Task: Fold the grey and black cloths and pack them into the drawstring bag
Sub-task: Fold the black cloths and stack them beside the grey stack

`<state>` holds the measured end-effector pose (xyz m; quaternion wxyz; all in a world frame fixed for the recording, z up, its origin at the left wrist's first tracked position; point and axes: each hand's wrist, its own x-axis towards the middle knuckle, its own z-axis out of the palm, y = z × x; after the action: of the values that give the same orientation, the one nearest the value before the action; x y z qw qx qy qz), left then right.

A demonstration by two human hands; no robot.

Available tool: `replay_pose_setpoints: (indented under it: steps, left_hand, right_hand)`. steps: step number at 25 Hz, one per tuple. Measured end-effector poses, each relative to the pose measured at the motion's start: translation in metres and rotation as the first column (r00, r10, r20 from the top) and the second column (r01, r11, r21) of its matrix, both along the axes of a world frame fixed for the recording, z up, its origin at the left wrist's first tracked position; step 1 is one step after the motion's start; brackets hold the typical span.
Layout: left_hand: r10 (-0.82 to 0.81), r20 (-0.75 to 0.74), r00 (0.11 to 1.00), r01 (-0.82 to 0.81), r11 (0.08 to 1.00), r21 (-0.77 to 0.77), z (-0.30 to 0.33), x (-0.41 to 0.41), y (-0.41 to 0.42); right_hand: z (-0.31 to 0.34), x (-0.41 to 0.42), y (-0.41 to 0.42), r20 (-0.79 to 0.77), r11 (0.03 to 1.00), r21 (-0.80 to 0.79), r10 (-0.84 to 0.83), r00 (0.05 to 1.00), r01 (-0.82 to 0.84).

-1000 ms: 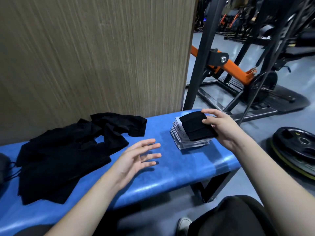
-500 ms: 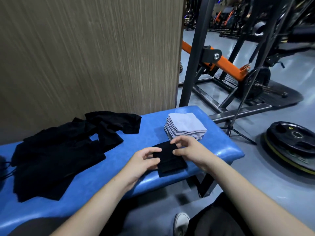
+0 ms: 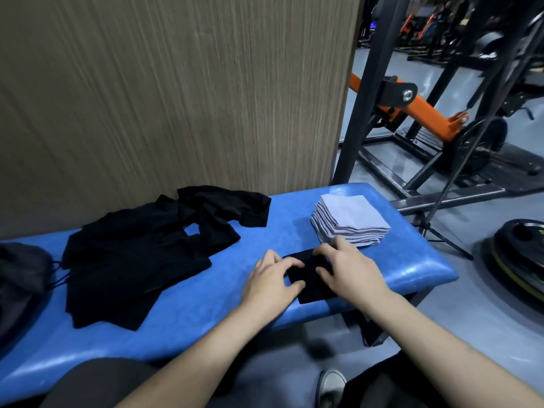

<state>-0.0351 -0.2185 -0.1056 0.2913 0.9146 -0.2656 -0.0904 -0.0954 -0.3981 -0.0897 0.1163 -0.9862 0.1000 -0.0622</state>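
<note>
- Centrally, a small folded black cloth [image 3: 309, 279] is pressed flat on the blue bench [image 3: 206, 304] by both hands; the left hand [image 3: 272, 279] lies on its left edge and the right hand [image 3: 350, 267] on its right side, the fingers of each bent down onto the fabric with their tips on it.
- Just behind the folded black cloth, towards the bench's right end, a neat stack of grey cloths [image 3: 350, 220] is seen.
- To the left of the folded black cloth, a loose heap of black cloths [image 3: 141, 254] is spread over the bench.
- Farther left, at the frame edge, the dark drawstring bag [image 3: 20, 275] is partly shown, its cord lying towards the heap.
- Behind the bench a wood-grain panel [image 3: 176, 89] is seen; right of the bench, gym equipment with an orange arm [image 3: 424, 113] and weight plates [image 3: 521, 254] on the floor.
</note>
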Motion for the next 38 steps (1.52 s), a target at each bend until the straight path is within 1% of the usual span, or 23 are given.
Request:
replay_pose_setpoints:
  steps: [2, 4, 5, 7, 8, 10, 12, 14, 17, 19, 22, 24, 26, 27, 30, 34, 36, 38]
  left_hand:
    - [-0.02, -0.039, 0.999, 0.018, 0.999, -0.048, 0.004, 0.001, 0.005]
    - [-0.003, -0.08, 0.997, -0.007, 0.993, -0.122, 0.007, 0.006, 0.014]
    - [0.023, -0.096, 0.995, -0.037, 0.988, -0.148, 0.009, 0.009, 0.02]
    - [0.098, -0.122, 0.988, -0.122, 0.971, -0.205, 0.016, 0.02, 0.042]
    - [0.133, -0.135, 0.982, -0.162, 0.958, -0.236, 0.02, 0.028, 0.056]
    - [0.215, -0.148, 0.965, -0.249, 0.927, -0.28, 0.029, 0.04, 0.088]
    - [0.302, -0.162, 0.939, -0.339, 0.891, -0.303, 0.035, 0.049, 0.123]
    - [0.363, -0.171, 0.916, -0.4, 0.865, -0.302, 0.032, 0.056, 0.151]
    - [0.411, -0.183, 0.893, -0.448, 0.844, -0.294, 0.025, 0.058, 0.183]
    - [0.422, -0.185, 0.888, -0.459, 0.847, -0.269, 0.024, 0.058, 0.197]
    - [0.444, -0.159, 0.882, -0.47, 0.853, -0.225, 0.027, 0.059, 0.209]
    - [0.459, -0.122, 0.88, -0.475, 0.853, -0.216, 0.028, 0.06, 0.214]
    - [0.469, -0.079, 0.88, -0.475, 0.859, -0.189, 0.028, 0.062, 0.216]
    - [0.469, -0.062, 0.881, -0.472, 0.866, -0.165, 0.027, 0.062, 0.216]
    - [0.449, -0.028, 0.893, -0.449, 0.887, -0.106, 0.024, 0.062, 0.218]
    - [0.433, 0.01, 0.901, -0.431, 0.899, -0.084, 0.022, 0.061, 0.218]
    - [0.426, 0.008, 0.905, -0.423, 0.902, -0.09, 0.022, 0.06, 0.217]
    - [0.42, 0.013, 0.908, -0.416, 0.903, -0.102, 0.023, 0.06, 0.217]
  right_hand:
    - [0.008, 0.002, 0.009, 0.045, 0.998, -0.055, -0.022, 0.999, 0.024]
    - [0.013, 0.01, 0.022, 0.135, 0.998, -0.054, -0.011, 0.991, 0.018]
    - [0.013, 0.015, 0.029, 0.181, 1.0, -0.016, 0.002, 0.984, 0.001]
    - [0.015, 0.029, 0.05, 0.231, 0.991, 0.104, 0.062, 0.971, -0.088]
    - [0.014, 0.037, 0.063, 0.234, 0.972, 0.181, 0.108, 0.966, -0.153]
    - [0.012, 0.055, 0.088, 0.209, 0.904, 0.342, 0.193, 0.959, -0.257]
    - [0.006, 0.074, 0.111, 0.155, 0.851, 0.436, 0.25, 0.956, -0.293]
    - [-0.002, 0.09, 0.128, 0.135, 0.844, 0.441, 0.274, 0.952, -0.305]
    - [-0.011, 0.114, 0.145, 0.198, 0.873, 0.378, 0.249, 0.948, -0.308]
    - [-0.011, 0.126, 0.154, 0.228, 0.889, 0.329, 0.252, 0.941, -0.318]
    - [-0.013, 0.134, 0.167, 0.186, 0.867, 0.34, 0.319, 0.929, -0.366]
    - [-0.016, 0.137, 0.175, 0.141, 0.888, 0.261, 0.352, 0.925, -0.378]
    - [-0.018, 0.141, 0.18, 0.138, 0.911, 0.161, 0.36, 0.923, -0.379]
    - [-0.018, 0.143, 0.182, 0.138, 0.918, 0.148, 0.35, 0.927, -0.368]
    - [-0.017, 0.146, 0.188, 0.155, 0.919, 0.218, 0.301, 0.941, -0.329]
    - [-0.016, 0.149, 0.195, 0.212, 0.877, 0.4, 0.195, 0.958, -0.267]
    - [-0.015, 0.151, 0.199, 0.186, 0.875, 0.427, 0.164, 0.969, -0.23]
    - [-0.013, 0.152, 0.202, 0.153, 0.887, 0.41, 0.161, 0.975, -0.211]
